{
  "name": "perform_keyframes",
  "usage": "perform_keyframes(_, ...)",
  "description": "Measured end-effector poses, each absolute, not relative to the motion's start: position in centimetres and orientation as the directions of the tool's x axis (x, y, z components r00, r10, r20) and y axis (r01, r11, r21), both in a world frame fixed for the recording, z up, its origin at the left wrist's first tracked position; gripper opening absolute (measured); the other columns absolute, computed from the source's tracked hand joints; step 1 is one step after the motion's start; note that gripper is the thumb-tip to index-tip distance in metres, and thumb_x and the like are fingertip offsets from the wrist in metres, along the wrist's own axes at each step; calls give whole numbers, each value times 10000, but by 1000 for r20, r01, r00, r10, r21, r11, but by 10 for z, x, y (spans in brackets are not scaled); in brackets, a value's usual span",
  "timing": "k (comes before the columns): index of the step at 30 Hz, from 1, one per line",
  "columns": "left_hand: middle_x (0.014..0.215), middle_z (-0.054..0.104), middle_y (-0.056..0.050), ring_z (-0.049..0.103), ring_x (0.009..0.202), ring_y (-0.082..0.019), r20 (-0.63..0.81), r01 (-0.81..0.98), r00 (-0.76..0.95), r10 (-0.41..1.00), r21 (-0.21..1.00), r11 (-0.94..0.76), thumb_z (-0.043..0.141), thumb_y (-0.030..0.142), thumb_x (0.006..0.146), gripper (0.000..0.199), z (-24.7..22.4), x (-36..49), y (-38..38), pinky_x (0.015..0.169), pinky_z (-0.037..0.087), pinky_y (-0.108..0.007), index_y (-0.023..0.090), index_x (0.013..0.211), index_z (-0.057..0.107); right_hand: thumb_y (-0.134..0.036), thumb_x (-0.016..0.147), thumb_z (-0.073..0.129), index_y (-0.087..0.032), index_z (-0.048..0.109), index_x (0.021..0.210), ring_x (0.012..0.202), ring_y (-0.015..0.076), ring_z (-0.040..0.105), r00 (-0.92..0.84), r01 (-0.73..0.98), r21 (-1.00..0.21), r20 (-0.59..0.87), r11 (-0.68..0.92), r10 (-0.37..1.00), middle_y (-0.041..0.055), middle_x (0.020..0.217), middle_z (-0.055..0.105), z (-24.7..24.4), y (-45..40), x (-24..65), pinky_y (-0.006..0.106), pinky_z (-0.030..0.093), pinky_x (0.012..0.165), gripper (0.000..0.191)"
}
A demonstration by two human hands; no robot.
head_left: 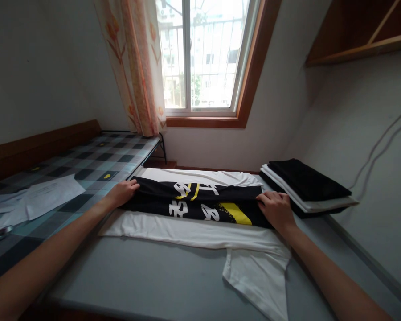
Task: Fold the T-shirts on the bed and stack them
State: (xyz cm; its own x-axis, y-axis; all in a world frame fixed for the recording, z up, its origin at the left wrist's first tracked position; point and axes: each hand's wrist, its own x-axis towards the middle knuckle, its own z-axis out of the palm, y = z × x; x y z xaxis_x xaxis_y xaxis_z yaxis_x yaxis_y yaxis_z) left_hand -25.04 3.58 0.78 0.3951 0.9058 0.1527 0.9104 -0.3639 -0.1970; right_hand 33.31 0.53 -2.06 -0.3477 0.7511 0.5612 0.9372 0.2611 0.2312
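A black T-shirt (160, 205) with white lettering and a yellow patch lies in a long folded strip across a white T-shirt (187, 232). My left hand (127, 192) pinches the strip's left end at its far corner. At the other end, my right hand (276, 208) has its fingers closed on the black fabric. The white T-shirt shows beyond and in front of the strip, and one of its short sleeves spreads toward me at the right.
A stack of folded black and white clothes (309, 185) sits at the right by the wall. To the left is a bed with a checked cover (127, 151), carrying white papers (50, 196). A curtain (133, 67) hangs beside the window. A wooden shelf (361, 55) juts out at upper right.
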Motion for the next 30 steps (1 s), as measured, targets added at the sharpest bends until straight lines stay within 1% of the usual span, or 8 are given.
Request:
perform_keyframes(4,857,614,-70,609,730,-196,112,881,439,891,-248,-403,444,13,787,249,4,-251,34,681,443,-302,194,811,614,-154,861,536,-200,687,840,839,233,564,-341,939,229,541,256,769,67,853,674,-22,3,336,391,284,817,159)
perform_keyframes(8,908,633,-85,631,743,-216,69,863,434,898,-319,-392,446,-1,772,289,2,-251,29,664,437,-313,200,882,623,-166,844,557,-207,685,839,850,229,566,-328,944,202,497,261,803,64,868,672,-24,0,338,388,291,822,134)
perform_keyframes(10,919,642,-86,643,760,-227,64,868,419,906,-323,-378,472,4,753,295,5,-245,28,674,436,-320,203,906,628,-201,851,568,-212,688,861,884,239,564,-331,944,183,496,276,803,67,904,675,-21,-1,333,393,296,839,121)
perform_keyframes(15,972,664,-76,664,846,-256,50,871,462,886,-215,-442,578,123,759,216,15,-199,29,725,449,-337,222,940,644,-267,867,605,-233,699,1008,957,238,554,-444,886,96,462,454,768,63,1006,667,-11,1,293,386,313,877,173)
perform_keyframes(19,993,675,-81,663,853,-245,97,845,530,842,-148,-514,600,156,777,221,16,-138,33,732,453,-336,228,979,652,-310,879,637,-237,703,1038,965,239,556,-538,817,33,398,575,743,68,1026,662,-6,11,243,377,323,882,187)
perform_keyframes(23,1017,674,-94,652,879,-228,160,802,596,787,-87,-590,637,222,809,206,13,-77,36,745,461,-322,218,1014,664,-330,902,619,-234,699,1063,1005,253,560,-575,792,10,344,610,742,84,1052,663,-2,24,207,386,330,899,205)
perform_keyframes(26,1001,663,-67,641,901,-222,193,767,638,745,-84,-636,644,281,833,224,11,-44,37,770,470,-319,237,1053,659,-323,914,602,-230,696,1068,993,246,568,-572,797,-6,313,603,758,88,1051,665,-2,29,195,383,328,901,203)
perform_keyframes(30,1021,656,-64,629,934,-228,199,733,676,709,-91,-674,638,261,847,217,6,-18,35,800,474,-334,220,1060,650,-263,913,596,-212,690,980,958,228,571,-569,800,-4,313,600,761,75,1009,668,-7,29,194,367,320,896,126)
